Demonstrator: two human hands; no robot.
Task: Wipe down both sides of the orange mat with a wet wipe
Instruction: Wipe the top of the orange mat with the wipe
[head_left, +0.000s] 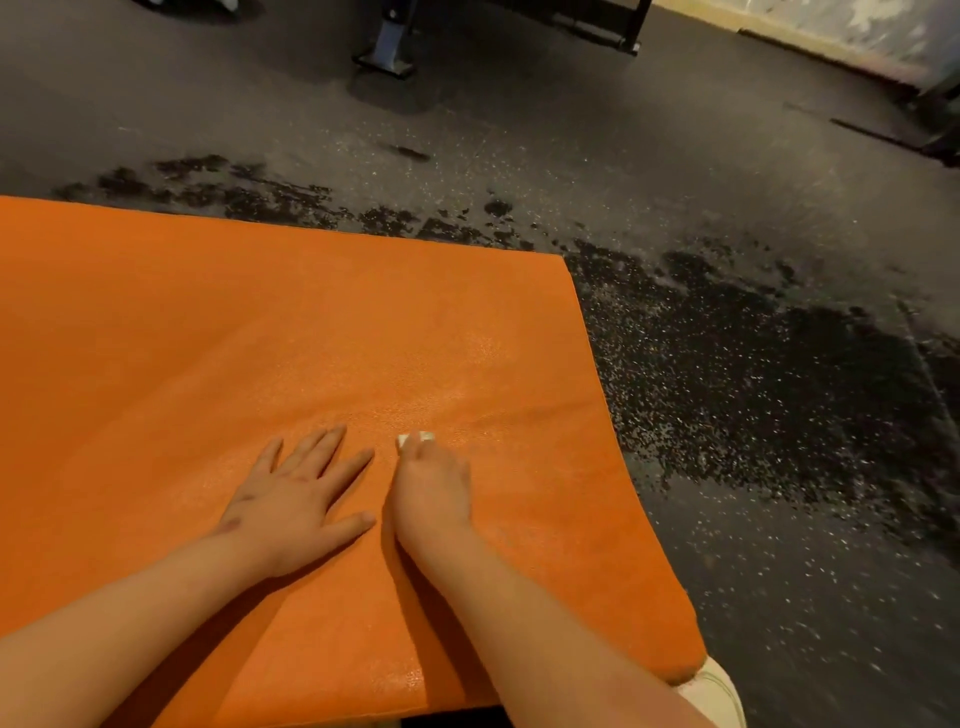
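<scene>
The orange mat (260, 338) lies spread flat on the floor, filling the lower left of our view, with its right edge and far right corner in sight. Its surface shines faintly just beyond our hands. Our right hand (431, 488) rests on the mat, fingers curled down over the wet wipe (415, 439). Only a small white bit of the wipe shows at the fingertips, against the mat. Our left hand (296, 493) lies just beside it, palm down, with its fingers straight and spread flat on the mat. The two hands are close but apart. Both bare forearms reach in from the bottom edge.

Around the mat is a dark speckled floor (779, 571), with darker blotchy patches (753, 374) along the mat's far edge and to its right. At the mat's near right corner a pale thing (719, 691) peeks out; we cannot tell what it is. Well beyond the mat, at the top, stands the metal foot (387, 49) of some equipment.
</scene>
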